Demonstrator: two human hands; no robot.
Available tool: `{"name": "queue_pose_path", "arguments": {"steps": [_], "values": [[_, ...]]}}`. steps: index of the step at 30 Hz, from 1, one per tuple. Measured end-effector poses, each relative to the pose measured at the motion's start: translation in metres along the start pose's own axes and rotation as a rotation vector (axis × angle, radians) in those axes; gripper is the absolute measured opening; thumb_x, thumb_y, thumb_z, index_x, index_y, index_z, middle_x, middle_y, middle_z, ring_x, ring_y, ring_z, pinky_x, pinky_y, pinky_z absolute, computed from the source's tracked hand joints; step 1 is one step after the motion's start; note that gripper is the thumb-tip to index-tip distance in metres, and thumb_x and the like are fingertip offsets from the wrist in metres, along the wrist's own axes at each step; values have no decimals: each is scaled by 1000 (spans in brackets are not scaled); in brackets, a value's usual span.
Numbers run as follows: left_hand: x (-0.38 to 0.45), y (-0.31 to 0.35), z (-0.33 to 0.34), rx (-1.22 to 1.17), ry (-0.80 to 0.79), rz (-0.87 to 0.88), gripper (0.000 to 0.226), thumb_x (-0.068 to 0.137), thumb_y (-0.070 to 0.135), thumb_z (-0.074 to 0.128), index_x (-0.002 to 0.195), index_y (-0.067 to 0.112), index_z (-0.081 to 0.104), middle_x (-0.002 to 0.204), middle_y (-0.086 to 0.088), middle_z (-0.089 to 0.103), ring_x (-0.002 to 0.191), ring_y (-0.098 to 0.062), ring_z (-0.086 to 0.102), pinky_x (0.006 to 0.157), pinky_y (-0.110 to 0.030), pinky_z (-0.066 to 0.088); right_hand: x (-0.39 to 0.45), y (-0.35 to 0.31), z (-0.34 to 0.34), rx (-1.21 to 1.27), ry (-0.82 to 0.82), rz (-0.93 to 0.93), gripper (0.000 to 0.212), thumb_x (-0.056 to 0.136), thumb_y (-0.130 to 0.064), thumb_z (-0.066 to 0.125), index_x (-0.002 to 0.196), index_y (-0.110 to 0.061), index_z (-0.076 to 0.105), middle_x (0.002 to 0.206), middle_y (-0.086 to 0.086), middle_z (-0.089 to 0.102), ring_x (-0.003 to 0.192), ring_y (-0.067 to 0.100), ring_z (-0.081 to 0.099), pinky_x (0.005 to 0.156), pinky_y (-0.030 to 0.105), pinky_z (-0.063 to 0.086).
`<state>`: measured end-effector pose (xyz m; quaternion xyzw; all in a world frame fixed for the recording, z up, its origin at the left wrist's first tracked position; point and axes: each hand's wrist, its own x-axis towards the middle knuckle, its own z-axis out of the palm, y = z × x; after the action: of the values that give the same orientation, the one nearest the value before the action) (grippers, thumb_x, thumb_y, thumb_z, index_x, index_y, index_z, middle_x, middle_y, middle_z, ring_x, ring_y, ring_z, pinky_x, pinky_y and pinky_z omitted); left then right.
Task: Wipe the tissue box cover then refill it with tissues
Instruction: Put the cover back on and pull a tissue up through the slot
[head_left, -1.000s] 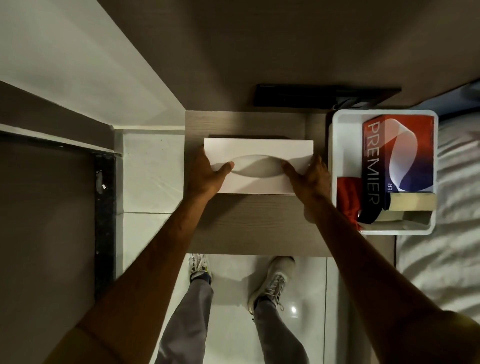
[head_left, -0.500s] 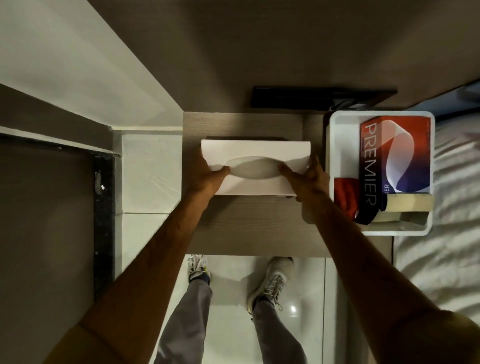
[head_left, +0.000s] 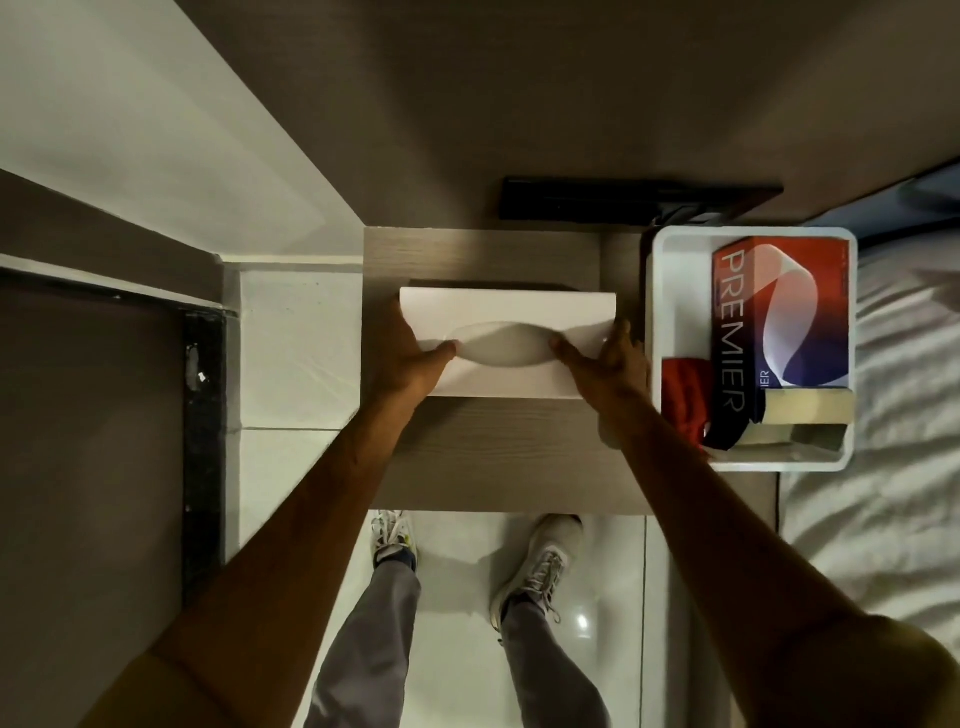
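A white tissue box cover (head_left: 506, 312) with an oval opening on top lies on the wooden bedside table (head_left: 498, 452). My left hand (head_left: 410, 358) grips its left end, thumb at the edge of the oval. My right hand (head_left: 605, 361) grips its right end, thumb at the other edge of the oval. A red and blue PREMIER tissue box (head_left: 784, 317) lies in a white tray (head_left: 675, 249) to the right. A red cloth (head_left: 685, 395) sits in the tray's near left corner.
The tray also holds a beige box (head_left: 810, 408) near its front. A bed with white sheets (head_left: 883, 519) runs along the right. A dark panel (head_left: 623, 200) is on the wall behind the table. My legs and shoes (head_left: 540, 561) stand on the tiled floor.
Both hands stay on the cover's ends. The cover's near edge has dropped slightly; little else differs.
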<state>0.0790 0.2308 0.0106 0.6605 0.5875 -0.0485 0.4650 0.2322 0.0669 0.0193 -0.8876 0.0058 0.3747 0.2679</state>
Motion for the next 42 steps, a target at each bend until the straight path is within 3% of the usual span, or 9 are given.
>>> {"name": "queue_pose_path", "arguments": {"steps": [8,11,13,16,18,21,26,36,42], "values": [[-1,-6,3,6,39,40,86,83,40,80,152,12,38,152,-15,47,141,-34,46,114,-44,43,5,4,1,-84,15,-32,88,81,-59,74,148,-14,40,146,17,45,135,37,45,108,50,43],[-10,-5,-1,70,53,132,91,86,44,77,157,13,30,158,-15,40,145,-34,40,117,-45,39,-7,-2,0,-93,26,-16,93,82,-61,73,153,-16,34,149,16,42,137,38,43,108,56,46],[-21,-9,-3,258,119,318,89,94,50,65,162,13,19,164,-16,28,150,-33,31,121,-47,37,-22,-6,1,-247,138,-147,89,88,-60,66,156,-17,29,153,16,39,139,36,41,106,56,48],[-30,-27,3,571,112,516,79,103,53,44,164,22,5,173,-14,3,159,-35,12,122,-56,34,-39,-10,9,-422,364,-586,47,97,-44,60,135,-18,58,145,14,48,133,32,46,100,50,52],[-30,-37,7,649,77,530,75,104,57,35,164,26,3,173,-15,-6,158,-39,12,120,-61,33,-37,-11,20,-534,298,-767,29,94,-40,61,117,-23,68,147,8,47,136,29,42,105,45,48],[-25,-44,10,675,80,540,74,102,63,22,164,27,2,172,-17,-5,156,-42,19,117,-64,35,-20,-18,35,-624,80,-767,33,88,-41,71,119,-29,71,161,-1,33,149,26,27,120,45,35],[-17,-54,12,672,75,567,74,101,64,18,164,29,2,173,-14,-2,155,-41,24,114,-64,39,1,-29,45,-800,69,-755,25,76,-37,85,99,-27,81,164,2,30,152,33,23,124,51,17],[-21,-47,10,655,25,529,75,98,65,10,164,30,2,173,-14,-4,155,-39,23,112,-62,41,-9,-35,42,-836,67,-835,16,75,-35,86,84,-24,80,157,4,41,148,35,30,121,56,20],[-25,-41,8,665,12,511,81,93,67,3,164,29,5,173,-13,-7,157,-38,20,116,-59,39,-19,-48,22,-792,67,-841,14,88,-35,76,97,-25,79,158,2,39,149,33,31,120,53,27]]}}
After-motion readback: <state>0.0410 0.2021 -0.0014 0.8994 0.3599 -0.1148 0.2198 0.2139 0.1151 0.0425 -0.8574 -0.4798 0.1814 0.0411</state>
